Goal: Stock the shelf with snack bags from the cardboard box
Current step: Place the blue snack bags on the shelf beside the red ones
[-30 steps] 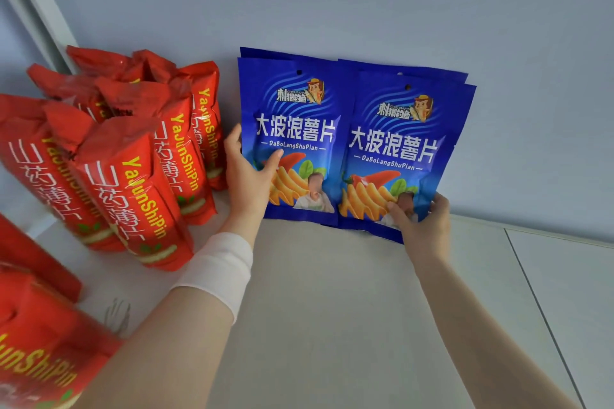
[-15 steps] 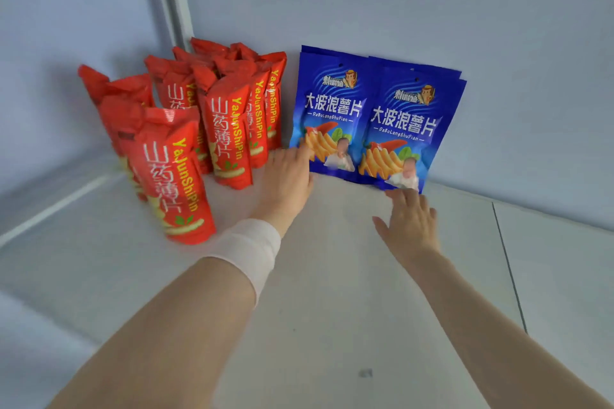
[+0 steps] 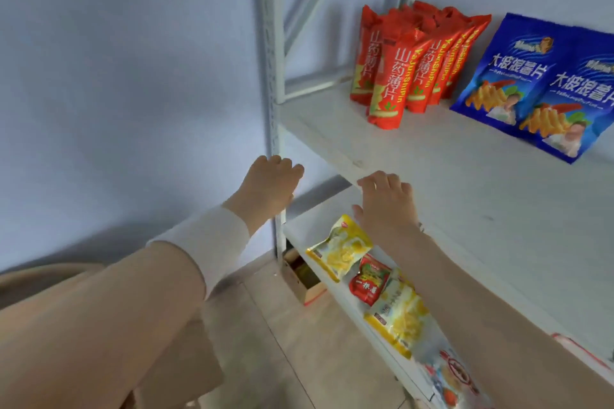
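Blue snack bags [image 3: 518, 76] stand upper right beside red bags [image 3: 398, 76]; my left hand [image 3: 269, 186], right hand [image 3: 387, 206] loose, empty; cardboard box [image 3: 295, 276] half-hidden.

The red bags [image 3: 388, 83] read 山药薄片 and YaJunShiPin; the blue bags [image 3: 518, 76] read 大波浪薯片.

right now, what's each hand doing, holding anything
Left hand: open, fingers loosely curled, holding nothing.
Right hand: open, fingers relaxed, holding nothing.
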### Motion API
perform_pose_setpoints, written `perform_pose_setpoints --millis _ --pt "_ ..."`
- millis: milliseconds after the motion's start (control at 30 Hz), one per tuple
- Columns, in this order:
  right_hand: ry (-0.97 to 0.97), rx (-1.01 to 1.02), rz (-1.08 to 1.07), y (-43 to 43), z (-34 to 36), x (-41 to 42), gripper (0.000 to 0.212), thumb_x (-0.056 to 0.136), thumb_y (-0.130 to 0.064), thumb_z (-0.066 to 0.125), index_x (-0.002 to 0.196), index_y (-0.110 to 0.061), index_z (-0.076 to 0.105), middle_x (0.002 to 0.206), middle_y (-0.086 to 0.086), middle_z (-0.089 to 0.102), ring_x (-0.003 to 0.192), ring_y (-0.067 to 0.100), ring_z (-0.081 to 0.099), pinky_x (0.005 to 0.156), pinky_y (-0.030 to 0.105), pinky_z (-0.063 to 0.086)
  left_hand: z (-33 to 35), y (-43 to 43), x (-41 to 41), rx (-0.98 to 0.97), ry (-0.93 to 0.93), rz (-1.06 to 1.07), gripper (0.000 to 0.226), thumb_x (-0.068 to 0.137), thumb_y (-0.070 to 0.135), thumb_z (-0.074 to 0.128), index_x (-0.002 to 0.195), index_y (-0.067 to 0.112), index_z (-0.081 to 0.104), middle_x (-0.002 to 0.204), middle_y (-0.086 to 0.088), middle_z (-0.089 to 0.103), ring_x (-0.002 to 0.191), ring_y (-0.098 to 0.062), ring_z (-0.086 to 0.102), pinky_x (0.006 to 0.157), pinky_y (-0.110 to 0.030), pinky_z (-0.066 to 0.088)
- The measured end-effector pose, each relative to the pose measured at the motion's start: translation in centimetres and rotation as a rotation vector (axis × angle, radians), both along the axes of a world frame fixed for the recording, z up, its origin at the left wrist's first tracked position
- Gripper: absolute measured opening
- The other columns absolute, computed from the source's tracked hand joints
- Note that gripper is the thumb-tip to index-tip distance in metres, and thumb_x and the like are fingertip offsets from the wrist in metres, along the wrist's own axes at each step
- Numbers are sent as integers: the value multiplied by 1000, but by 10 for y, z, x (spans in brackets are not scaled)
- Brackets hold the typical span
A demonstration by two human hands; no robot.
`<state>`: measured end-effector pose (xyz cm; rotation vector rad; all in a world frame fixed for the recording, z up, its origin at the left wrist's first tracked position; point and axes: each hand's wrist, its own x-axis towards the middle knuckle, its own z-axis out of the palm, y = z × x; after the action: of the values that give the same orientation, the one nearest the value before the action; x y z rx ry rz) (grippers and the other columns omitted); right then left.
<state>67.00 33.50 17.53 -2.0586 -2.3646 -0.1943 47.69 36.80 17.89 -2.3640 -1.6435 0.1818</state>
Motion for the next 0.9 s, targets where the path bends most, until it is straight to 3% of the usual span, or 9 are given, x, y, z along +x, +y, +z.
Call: perform_pose_setpoints --millis 167,300,433,533,667,733,900 --pt "-72 -60 260 -41 -35 -134 39 96 -34 42 129 -12 42 129 7 45 119 27 44 92 36 36 -45 -80 -140 -106 10 240 34 92 23 52 124 13 46 116 -5 55 108 -24 52 80 -30 35" --pt "-56 -139 435 -83 -80 -254 39 86 -31 61 120 -12 55 117 8 54 106 28 54 84 38 44 -96 -148 -257 -206 -39 460 34 94 20 47 127 13 46 124 -6 54 116 -26 49 92 -34 39" --pt "-66 -359 550 -134 -139 -367 39 96 -22 41 133 -12 39 134 9 42 122 28 41 95 38 34 -150 -228 -368 -304 -129 612 38 91 29 53 126 16 44 125 -6 52 119 -26 47 95 -36 38" --pt "-89 -519 539 -177 -184 -429 46 95 -34 43 136 -14 35 139 9 39 125 28 40 98 38 35 -196 -285 -434 -406 -228 754 40 91 30 53 127 16 43 127 -5 51 121 -25 47 96 -36 39" --pt "-169 -725 504 -218 -246 -474 70 95 -39 44 149 -12 9 152 13 24 137 30 29 105 43 33 -252 -348 -488 -541 -365 961 42 92 39 51 127 17 43 126 -5 52 119 -25 48 94 -36 41" --pt "-157 -779 456 -228 -265 -485 70 94 -40 46 148 -11 13 152 11 25 136 29 31 104 42 35 -275 -370 -503 -608 -451 1066 44 91 36 54 129 18 42 127 -5 51 120 -25 47 94 -36 41" --pt "64 -840 161 -226 -310 -502 76 90 -44 54 147 -13 14 147 15 29 131 30 37 96 38 42 -333 -389 -528 -552 -903 1534 51 91 27 56 135 13 37 135 -13 44 124 -31 44 99 -41 41"
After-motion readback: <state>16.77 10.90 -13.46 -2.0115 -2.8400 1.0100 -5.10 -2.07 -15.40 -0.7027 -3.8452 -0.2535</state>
